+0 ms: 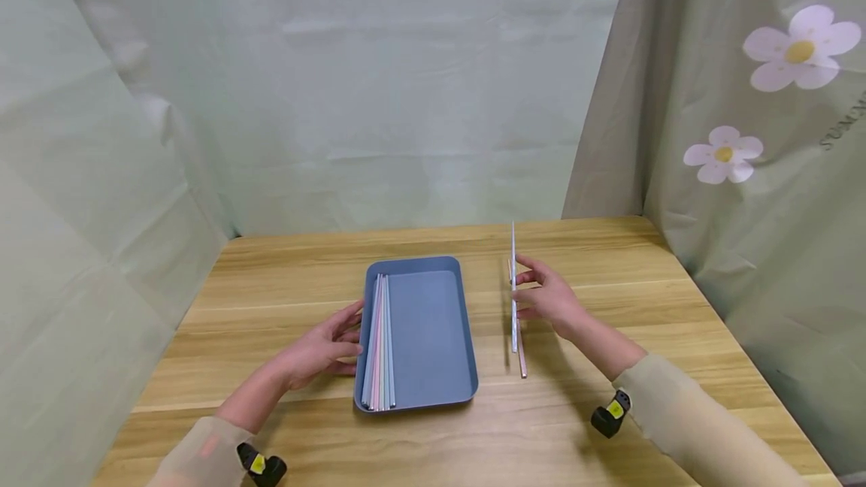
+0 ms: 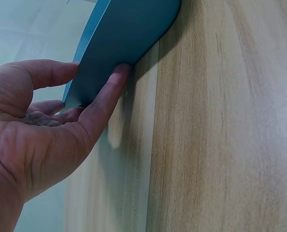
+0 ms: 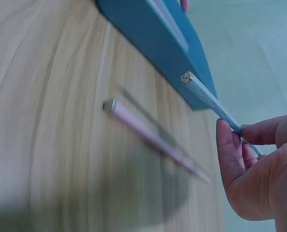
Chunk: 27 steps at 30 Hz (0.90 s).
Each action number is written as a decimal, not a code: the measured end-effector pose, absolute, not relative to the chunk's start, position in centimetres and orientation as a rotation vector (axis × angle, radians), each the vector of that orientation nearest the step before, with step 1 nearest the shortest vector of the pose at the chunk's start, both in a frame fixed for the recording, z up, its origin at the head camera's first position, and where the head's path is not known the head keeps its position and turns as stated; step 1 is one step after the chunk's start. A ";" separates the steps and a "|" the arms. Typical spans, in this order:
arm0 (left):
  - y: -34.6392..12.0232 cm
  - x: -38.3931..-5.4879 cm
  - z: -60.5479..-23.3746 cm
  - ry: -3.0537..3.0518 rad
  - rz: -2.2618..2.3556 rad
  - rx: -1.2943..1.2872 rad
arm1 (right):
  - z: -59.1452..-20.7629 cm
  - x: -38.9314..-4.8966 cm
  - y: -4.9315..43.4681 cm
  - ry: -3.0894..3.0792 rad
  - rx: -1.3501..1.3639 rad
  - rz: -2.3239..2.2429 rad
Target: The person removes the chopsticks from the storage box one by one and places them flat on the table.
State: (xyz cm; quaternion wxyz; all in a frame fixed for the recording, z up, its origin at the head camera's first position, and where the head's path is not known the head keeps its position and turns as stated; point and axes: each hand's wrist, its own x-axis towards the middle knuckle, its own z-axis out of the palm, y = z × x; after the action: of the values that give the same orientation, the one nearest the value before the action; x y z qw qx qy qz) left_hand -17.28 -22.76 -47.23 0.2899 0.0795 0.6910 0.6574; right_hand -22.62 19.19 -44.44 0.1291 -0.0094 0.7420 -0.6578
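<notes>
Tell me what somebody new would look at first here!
Probably the blue tray, with slim sticks along its left side. Next, the pale blue stick in the right hand, with a pink one close by. Pale flowers stand out at upper right.

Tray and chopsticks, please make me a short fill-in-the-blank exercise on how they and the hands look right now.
1. The left hand touches the tray, while the ____ hand pinches a pale blue chopstick.
2. In the right wrist view, the lower chopstick is ____.
3. In the head view, the chopsticks in the tray lie along its ____ side.

Missing words: right; pink; left.
</notes>
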 end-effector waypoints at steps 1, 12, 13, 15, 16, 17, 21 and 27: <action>-22.8 -17.3 -47.2 1.846 1.750 0.215 | -44.6 -22.6 19.6 2.166 -0.024 -1.902; -23.0 -17.4 -47.2 1.873 1.731 0.196 | -46.1 -22.6 22.1 2.210 -0.024 -1.808; -23.0 -17.4 -47.2 1.872 1.732 0.194 | -46.3 -22.6 22.1 2.210 -0.025 -1.798; -23.0 -17.4 -47.2 1.874 1.733 0.193 | -46.6 -22.5 22.1 2.204 -0.018 -1.788; -23.1 -17.4 -47.2 1.873 1.733 0.193 | -46.7 -22.5 22.1 2.202 -0.015 -1.781; -23.1 -17.4 -47.2 1.874 1.734 0.192 | -46.8 -22.5 22.1 2.212 -0.016 -1.764; -23.2 -17.3 -47.2 1.870 1.734 0.194 | -47.2 -22.3 21.8 2.255 0.000 -1.708; -23.4 -17.3 -47.2 1.874 1.730 0.197 | -47.4 -22.1 21.3 2.301 -0.011 -1.654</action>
State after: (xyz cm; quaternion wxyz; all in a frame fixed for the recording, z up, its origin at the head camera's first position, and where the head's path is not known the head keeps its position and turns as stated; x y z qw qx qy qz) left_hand -17.32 -23.41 -47.21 0.2875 0.0737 0.7016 0.6478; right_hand -22.14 21.30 -47.40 0.1533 -0.0037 0.8024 -0.5767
